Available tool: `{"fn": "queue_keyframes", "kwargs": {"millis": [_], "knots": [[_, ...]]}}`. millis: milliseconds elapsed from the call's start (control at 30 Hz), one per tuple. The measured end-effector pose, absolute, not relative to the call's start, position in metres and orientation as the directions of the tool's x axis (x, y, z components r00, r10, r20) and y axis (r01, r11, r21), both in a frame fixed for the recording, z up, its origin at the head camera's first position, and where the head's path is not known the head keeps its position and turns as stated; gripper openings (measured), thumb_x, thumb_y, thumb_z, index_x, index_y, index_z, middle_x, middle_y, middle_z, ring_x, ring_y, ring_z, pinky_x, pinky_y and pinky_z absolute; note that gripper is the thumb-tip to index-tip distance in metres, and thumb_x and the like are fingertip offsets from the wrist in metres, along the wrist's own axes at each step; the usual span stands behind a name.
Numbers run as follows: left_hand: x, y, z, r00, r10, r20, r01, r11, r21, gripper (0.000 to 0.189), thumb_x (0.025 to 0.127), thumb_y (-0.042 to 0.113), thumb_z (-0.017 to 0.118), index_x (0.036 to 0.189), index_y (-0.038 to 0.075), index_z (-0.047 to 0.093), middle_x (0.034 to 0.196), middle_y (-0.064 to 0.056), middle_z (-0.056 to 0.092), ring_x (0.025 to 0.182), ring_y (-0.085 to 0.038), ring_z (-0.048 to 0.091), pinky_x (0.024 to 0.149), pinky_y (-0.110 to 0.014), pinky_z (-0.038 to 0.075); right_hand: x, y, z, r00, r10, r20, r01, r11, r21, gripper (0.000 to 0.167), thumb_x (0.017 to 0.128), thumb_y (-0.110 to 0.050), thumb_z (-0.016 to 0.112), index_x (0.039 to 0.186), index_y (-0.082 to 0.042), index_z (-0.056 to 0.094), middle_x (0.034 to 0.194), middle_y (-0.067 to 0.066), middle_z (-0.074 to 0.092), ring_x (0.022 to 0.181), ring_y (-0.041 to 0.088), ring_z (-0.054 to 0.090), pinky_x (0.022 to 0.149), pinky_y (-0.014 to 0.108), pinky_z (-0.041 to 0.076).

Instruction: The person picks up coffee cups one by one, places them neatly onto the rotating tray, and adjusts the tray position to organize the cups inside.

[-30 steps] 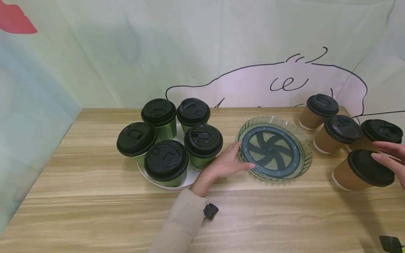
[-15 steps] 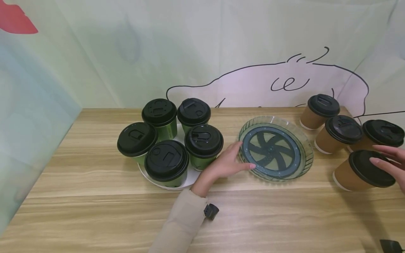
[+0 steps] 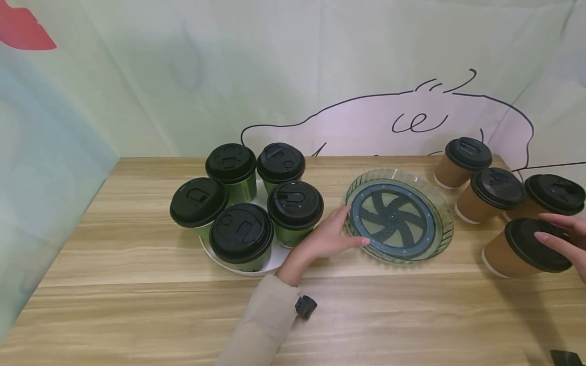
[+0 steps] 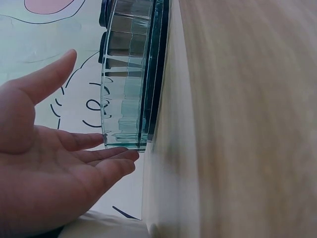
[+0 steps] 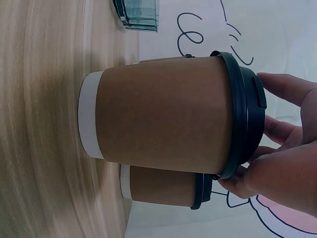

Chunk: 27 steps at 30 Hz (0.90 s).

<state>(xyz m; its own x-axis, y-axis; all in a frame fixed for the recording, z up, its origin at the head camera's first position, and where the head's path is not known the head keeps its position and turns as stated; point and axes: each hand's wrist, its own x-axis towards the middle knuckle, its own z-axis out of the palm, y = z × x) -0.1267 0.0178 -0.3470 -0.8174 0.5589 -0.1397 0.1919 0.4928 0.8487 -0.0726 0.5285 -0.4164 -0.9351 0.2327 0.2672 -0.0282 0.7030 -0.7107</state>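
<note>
In the head view my left hand (image 3: 326, 236) reaches to the near left rim of a clear greenish round tray (image 3: 444, 244), which has a dark pinwheel-patterned base. The left wrist view shows its fingers (image 4: 116, 166) extended at the tray's rim, thumb raised away. At the right, my right hand (image 3: 569, 246) holds a brown paper coffee cup (image 3: 505, 254) from above by its black lid (image 5: 245, 116). Thumb and fingers span the lid in the right wrist view, and the cup stands upright. Part of this hand lies outside the head view.
Several green coffee cups (image 3: 240, 239) with black lids stand grouped on a white round plate (image 3: 279, 256), left of my left forearm. More brown cups (image 3: 480, 201) are behind the held one. A printed cloth (image 3: 284, 76) hangs along the table's back edge.
My right thumb and fingers have shifted slightly toward me over the cup's lid. My left hand, the tray and the cups look the same.
</note>
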Motion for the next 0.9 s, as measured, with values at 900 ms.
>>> {"fn": "queue_keyframes", "kwargs": {"millis": [900], "knots": [[-0.127,0.018,-0.347,-0.818,0.557,-0.142,0.195,0.501,0.843,0.085,0.084,0.034,0.066,0.145,0.002,0.017,0.149,-0.018,0.016,0.135,-0.029,0.017,0.107,-0.043,0.020,-0.063,0.530,-0.421,-0.939,0.274,0.209,0.074,0.753,-0.654,0.060,0.089,-0.019,0.061,0.142,-0.029,0.034,0.140,-0.016,0.032,0.127,-0.007,0.022,0.096,0.003,0.017]]}}
